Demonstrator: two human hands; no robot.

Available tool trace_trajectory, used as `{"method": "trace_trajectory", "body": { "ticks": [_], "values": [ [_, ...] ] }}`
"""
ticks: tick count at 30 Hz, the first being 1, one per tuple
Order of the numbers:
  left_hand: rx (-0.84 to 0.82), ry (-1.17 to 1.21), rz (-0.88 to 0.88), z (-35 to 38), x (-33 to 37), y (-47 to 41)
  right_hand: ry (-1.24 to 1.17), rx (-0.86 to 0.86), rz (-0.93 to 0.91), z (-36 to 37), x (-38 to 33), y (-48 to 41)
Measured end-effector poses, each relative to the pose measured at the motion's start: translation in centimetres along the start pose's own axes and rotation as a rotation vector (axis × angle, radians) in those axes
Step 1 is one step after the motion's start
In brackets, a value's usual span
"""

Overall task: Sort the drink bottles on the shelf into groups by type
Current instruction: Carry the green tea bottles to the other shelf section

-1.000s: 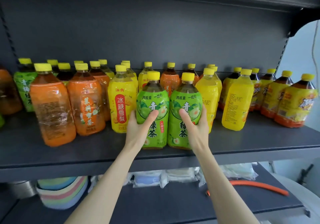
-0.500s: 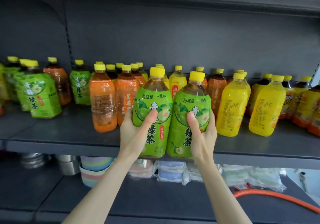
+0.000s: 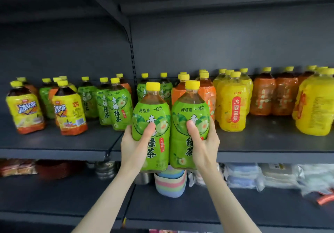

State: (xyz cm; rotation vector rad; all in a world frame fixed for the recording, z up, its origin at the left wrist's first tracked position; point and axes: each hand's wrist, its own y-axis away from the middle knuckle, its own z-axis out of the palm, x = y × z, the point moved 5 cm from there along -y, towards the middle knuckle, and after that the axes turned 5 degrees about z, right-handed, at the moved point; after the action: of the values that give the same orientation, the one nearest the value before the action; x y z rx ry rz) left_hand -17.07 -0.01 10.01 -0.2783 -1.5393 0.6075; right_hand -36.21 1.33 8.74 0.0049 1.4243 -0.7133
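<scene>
I hold two green-label tea bottles with yellow caps in front of the shelf (image 3: 72,142), lifted off it. My left hand (image 3: 134,146) grips the left green bottle (image 3: 155,113). My right hand (image 3: 205,142) grips the right green bottle (image 3: 182,142). The two bottles touch side by side. On the shelf to the left stands a group of green tea bottles (image 3: 117,106). Further left stand yellow-and-orange iced tea bottles (image 3: 69,111). Orange-label bottles (image 3: 263,97) and yellow pear-drink bottles (image 3: 233,106) stand to the right.
A vertical shelf bracket (image 3: 132,61) divides the back wall. A seam splits the shelf board just left of my hands. Below, the lower shelf holds stacked pastel bowls (image 3: 170,184), metal bowls (image 3: 104,169) and wrapped packages (image 3: 253,175).
Both hands have lifted the two green bottles off the shelf and carried them leftward. The view has swung left, bringing the green tea group and the iced tea bottles into sight.
</scene>
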Motion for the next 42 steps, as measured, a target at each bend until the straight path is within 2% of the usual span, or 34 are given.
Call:
{"method": "trace_trajectory", "body": {
  "ticks": [5,21,29,42],
  "values": [
    [-0.062,-0.012,-0.033,-2.3,-1.8,-3.3,0.012,0.037,0.004,3.9,0.2,-0.3],
    [-0.193,0.006,-0.116,-1.2,-9.4,-13.7,0.138,0.103,-0.073,9.3,4.4,-4.4],
    [-0.249,-0.013,-0.060,-1.5,-12.0,-17.2,0.164,0.141,-0.121,12.8,5.4,-5.3],
    [-0.293,0.103,-0.203,-0.7,-15.6,-22.4,0.200,0.175,-0.154,15.0,6.6,-7.3]
  ]
}}
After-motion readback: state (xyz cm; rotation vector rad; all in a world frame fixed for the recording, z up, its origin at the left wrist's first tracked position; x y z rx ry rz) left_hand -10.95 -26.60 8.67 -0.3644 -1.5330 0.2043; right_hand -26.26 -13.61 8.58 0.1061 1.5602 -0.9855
